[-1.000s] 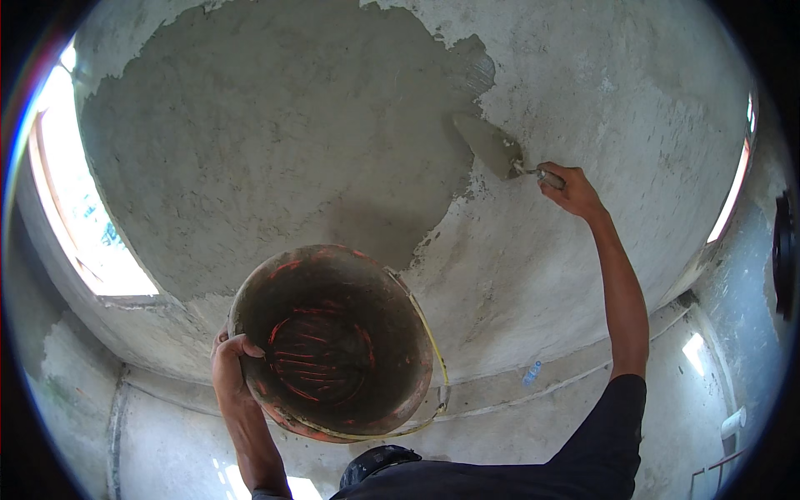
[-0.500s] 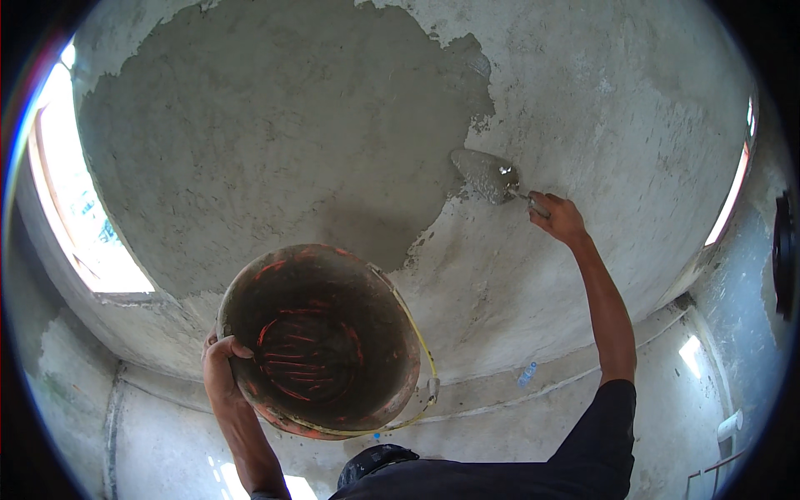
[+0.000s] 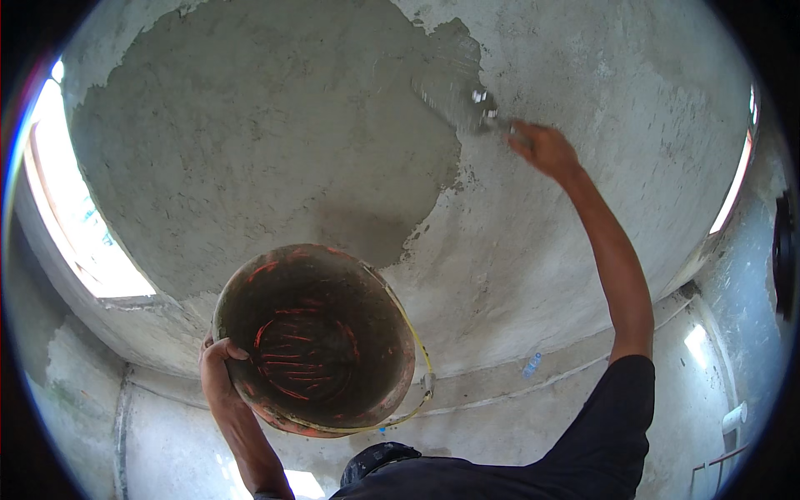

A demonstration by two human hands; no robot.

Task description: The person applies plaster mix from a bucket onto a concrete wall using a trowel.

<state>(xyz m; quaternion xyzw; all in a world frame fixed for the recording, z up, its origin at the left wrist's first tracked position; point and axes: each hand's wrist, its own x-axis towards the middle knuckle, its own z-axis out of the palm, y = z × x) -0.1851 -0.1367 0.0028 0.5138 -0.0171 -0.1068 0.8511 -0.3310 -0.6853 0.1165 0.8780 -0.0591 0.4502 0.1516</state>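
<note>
Left hand (image 3: 219,364): one, grasping the bucket's left rim, thumb hooked over the edge.
Right hand (image 3: 546,152): one, clenched round the trowel's grip, slightly blurred, arm stretched up and out.
Trowel (image 3: 460,108): one, blade blurred, at the patch's right edge; whether it touches the wall cannot be told.
Bucket (image 3: 312,342): one, tilted, mouth toward the camera, below the patch; dark inside, with several orange streaks.
Bail (image 3: 412,327): one, yellow, curving round the bucket's right side.
Patch (image 3: 258,142): one, large, darker grey, ragged along its right side, on the paler wall (image 3: 567,258).
Bright openings: two, one far left (image 3: 87,221), one far right (image 3: 732,190).
Bottle (image 3: 532,364): one, small, bluish, right of the bucket.
</note>
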